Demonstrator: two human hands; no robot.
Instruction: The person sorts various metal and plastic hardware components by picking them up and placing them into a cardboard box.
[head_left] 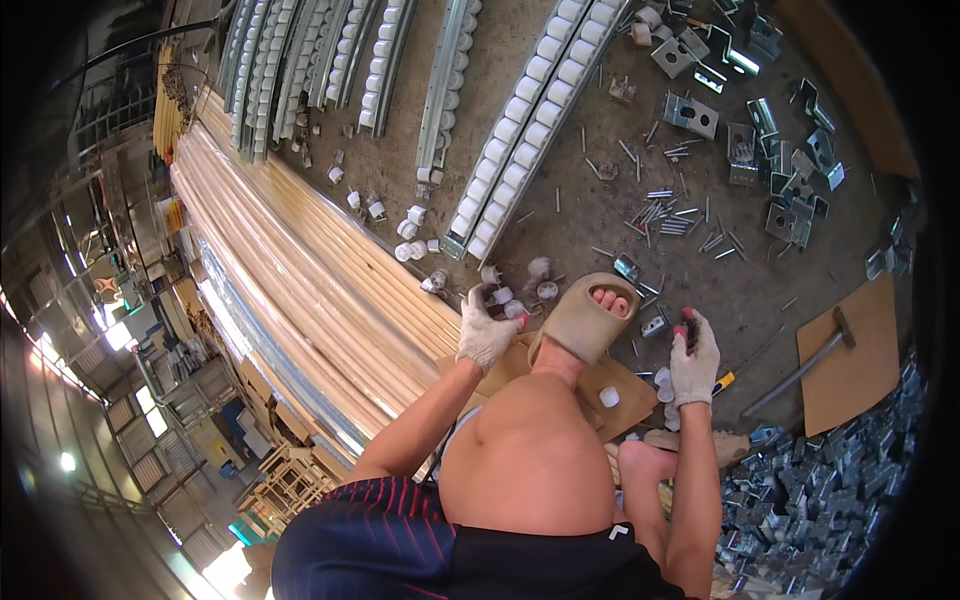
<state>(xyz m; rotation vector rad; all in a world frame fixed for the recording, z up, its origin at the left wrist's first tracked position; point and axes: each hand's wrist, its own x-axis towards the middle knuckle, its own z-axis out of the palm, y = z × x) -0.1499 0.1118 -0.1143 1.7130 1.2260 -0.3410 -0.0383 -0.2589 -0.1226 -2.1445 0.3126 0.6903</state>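
Fingers of left hand [486, 330] curl over white rollers [508, 300], grip unclear; right hand [693, 358] pinches small dark part, mostly hidden.

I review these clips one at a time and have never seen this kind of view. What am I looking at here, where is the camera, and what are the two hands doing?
There is no machine: a person wears a wide fisheye camera on the head, looking down, so straight edges bend. The person sits on a workshop floor, one foot in a tan slipper. Both hands wear white work gloves. The left hand reaches among small white rollers near a long roller track. The right hand pinches something small and dark; I cannot tell what. Around lie loose nails, metal brackets, a hammer on cardboard, and pale long poles.
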